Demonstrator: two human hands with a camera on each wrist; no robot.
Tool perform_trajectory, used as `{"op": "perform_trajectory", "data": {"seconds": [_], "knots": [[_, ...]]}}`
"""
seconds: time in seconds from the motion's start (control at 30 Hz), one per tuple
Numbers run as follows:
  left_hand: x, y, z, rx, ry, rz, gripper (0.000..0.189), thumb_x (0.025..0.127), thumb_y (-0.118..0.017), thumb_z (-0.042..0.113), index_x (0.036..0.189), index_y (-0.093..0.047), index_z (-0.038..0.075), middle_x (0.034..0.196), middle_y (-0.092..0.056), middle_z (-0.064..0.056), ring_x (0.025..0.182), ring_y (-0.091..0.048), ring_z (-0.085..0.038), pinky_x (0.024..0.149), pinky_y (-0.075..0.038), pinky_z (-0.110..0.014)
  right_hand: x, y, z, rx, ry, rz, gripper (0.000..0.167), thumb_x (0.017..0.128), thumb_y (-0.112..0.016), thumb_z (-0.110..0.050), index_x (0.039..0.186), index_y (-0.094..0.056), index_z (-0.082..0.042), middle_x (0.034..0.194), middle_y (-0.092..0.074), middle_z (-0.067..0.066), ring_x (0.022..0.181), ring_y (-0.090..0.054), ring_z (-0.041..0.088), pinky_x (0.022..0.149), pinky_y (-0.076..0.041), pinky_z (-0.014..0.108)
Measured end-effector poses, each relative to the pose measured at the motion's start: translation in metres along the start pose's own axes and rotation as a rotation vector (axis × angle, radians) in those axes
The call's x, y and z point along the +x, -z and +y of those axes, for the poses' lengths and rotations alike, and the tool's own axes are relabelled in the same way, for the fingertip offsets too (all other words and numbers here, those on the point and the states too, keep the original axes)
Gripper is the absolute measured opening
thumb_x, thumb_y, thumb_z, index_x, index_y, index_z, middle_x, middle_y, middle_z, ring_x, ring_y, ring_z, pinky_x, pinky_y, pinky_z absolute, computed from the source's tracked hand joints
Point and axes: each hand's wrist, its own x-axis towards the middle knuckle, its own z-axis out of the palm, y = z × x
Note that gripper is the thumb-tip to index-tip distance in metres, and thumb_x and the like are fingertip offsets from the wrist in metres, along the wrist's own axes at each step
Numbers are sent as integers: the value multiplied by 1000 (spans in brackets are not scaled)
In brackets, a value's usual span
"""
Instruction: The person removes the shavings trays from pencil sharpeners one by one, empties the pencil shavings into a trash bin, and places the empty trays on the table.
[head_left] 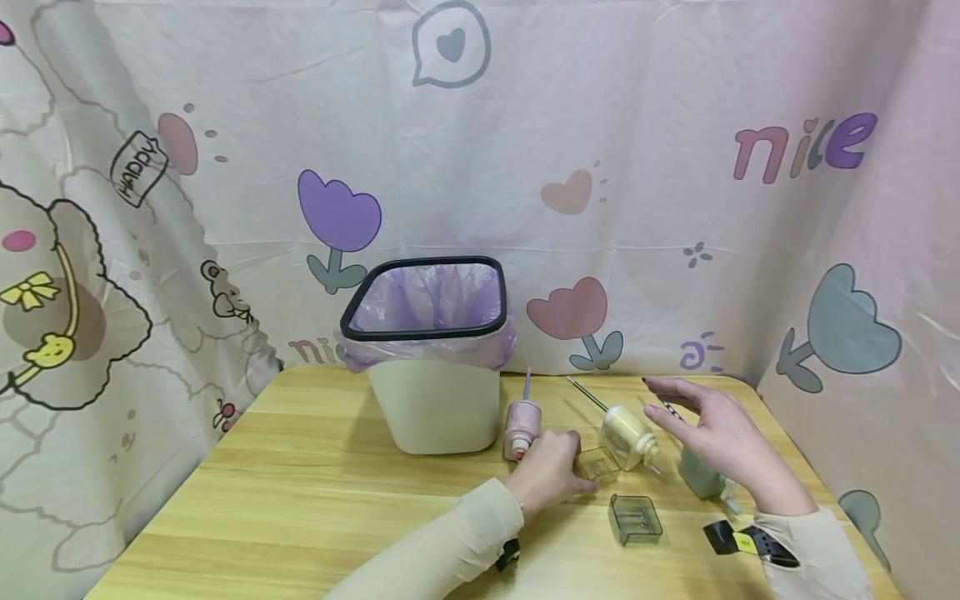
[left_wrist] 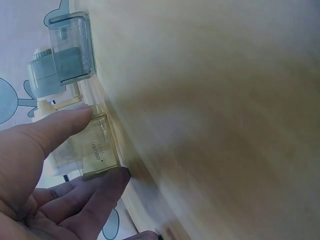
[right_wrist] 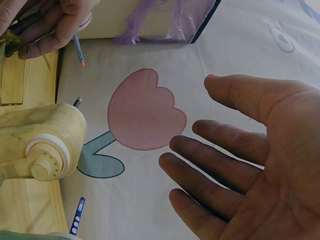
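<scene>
In the head view my left hand [head_left: 549,471] pinches a clear yellow shavings drawer [head_left: 598,464] between thumb and fingers, low over the table. The left wrist view shows lettering on this drawer [left_wrist: 97,145]. Just beyond it lies a yellow crank pencil sharpener [head_left: 628,432] with a pencil [head_left: 588,393] in it. My right hand [head_left: 723,429] hovers over a green pencil sharpener [head_left: 699,475], palm empty and fingers spread in the right wrist view. A clear grey-green drawer [head_left: 636,521] sits nearer the front. Beside my left hand is a pink pencil sharpener [head_left: 522,421], also holding a pencil.
A pale trash bin [head_left: 442,408] with a black rim and purple liner bag [head_left: 435,300] stands at the back, left of the sharpeners. Patterned curtains [head_left: 645,100] enclose the back and sides of the wooden table [head_left: 300,500].
</scene>
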Motion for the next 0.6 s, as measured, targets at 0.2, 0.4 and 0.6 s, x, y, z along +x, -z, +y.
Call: {"op": "perform_trajectory", "data": {"seconds": [0.2,0.4,0.6], "knots": [[0,0,0,25,-14,4,45,76,-99,36,96,-68,9,77,-67,4,64,-57,-5,57,-49,-16,1,-1,0,2,0,-1,52,104,-69,-40,147,-64,-10,142,-71,17,127,-68,49,104,-55,69],[1,0,0,36,-20,-6,50,74,-100,39,98,-70,8,82,-72,0,67,-62,-7,60,-54,-16,1,-3,2,-4,6,1,52,104,-70,-38,147,-64,-8,141,-71,17,125,-68,50,104,-55,69],[2,0,0,60,-21,-15,54,72,-100,43,99,-70,8,85,-74,-2,70,-65,-8,63,-56,-18,1,-4,2,-1,-3,-13,54,104,-69,-40,148,-63,-8,142,-71,18,127,-67,51,105,-54,70]]}}
